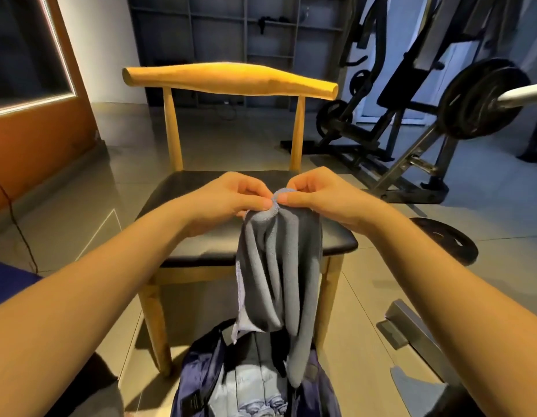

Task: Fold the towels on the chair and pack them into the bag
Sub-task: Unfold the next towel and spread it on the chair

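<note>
Both hands are up in front, close together over the seat, forearms reaching in from the bottom corners. The left hand (231,200) and right hand (318,195) each pinch the same bunched top bit of the towel (279,266), thumbs on the near side, other fingers curled behind it, thumb tips almost touching. So both are clamped on the cloth, nothing loose.

No readable writing anywhere. There's a pale printed cloth (255,398) inside the bag with some kind of graphic on it, but the print is too blurry to make out.

The towel is grey and hangs straight down from the pinch, long axis vertical, gathered into soft folds. A lighter stitched hem runs down its left edge. The upper part is in front of the chair (198,212) seat's near edge, and the lowest tail dangles into the mouth of the bag (201,380), which is dark blue, open, and sits on the floor right in front of the chair.

The chair is wood with a black seat and a curved top rail. Further out: a weight plate (444,239) flat on the tiles to the right, and a loaded barbell (484,97) on a rack behind it.
</note>
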`<act>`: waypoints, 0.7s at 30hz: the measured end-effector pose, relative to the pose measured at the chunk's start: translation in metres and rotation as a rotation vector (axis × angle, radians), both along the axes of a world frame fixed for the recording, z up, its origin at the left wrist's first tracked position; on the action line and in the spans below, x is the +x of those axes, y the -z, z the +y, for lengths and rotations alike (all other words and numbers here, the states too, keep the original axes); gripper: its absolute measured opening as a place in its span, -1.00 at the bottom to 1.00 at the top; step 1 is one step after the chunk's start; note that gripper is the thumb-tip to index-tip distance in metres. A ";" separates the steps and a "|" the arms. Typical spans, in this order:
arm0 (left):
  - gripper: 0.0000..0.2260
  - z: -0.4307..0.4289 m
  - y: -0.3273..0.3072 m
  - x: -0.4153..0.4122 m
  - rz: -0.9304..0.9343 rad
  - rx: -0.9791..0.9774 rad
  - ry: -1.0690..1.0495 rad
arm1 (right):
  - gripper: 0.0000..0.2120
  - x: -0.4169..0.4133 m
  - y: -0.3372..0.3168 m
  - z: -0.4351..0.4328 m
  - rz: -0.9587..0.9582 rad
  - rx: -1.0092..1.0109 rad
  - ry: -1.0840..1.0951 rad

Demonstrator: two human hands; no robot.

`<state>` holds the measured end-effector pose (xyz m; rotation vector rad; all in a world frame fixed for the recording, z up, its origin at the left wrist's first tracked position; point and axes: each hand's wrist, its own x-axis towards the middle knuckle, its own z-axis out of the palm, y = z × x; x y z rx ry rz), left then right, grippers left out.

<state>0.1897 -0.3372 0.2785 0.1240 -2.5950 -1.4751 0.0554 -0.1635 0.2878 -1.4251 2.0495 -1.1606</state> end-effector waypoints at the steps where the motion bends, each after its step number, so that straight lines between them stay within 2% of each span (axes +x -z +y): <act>1: -0.90 -0.003 -0.002 0.000 0.028 -0.025 -0.056 | -0.60 -0.001 -0.001 0.000 -0.013 0.006 0.008; 3: -0.88 -0.012 -0.011 -0.004 0.119 -0.046 -0.179 | -0.59 -0.006 -0.003 0.002 -0.065 0.030 0.017; 7: -0.88 -0.037 -0.049 -0.012 0.214 -0.027 -0.397 | -0.74 -0.028 -0.017 0.009 -0.276 0.119 -0.019; 12: -0.88 -0.069 -0.089 -0.026 0.300 0.275 -0.619 | -0.83 -0.056 -0.038 0.007 -0.264 0.258 -0.105; 14: -0.89 -0.079 -0.100 -0.031 0.330 0.359 -0.680 | -0.88 -0.060 -0.052 0.004 -0.237 0.245 -0.025; 17: -0.91 -0.085 -0.116 -0.039 0.407 0.414 -0.715 | -0.82 -0.067 -0.074 -0.005 -0.204 0.158 0.148; 21: -0.89 -0.094 -0.130 -0.053 0.595 0.350 -0.753 | -0.83 -0.079 -0.094 -0.030 -0.033 -0.055 0.414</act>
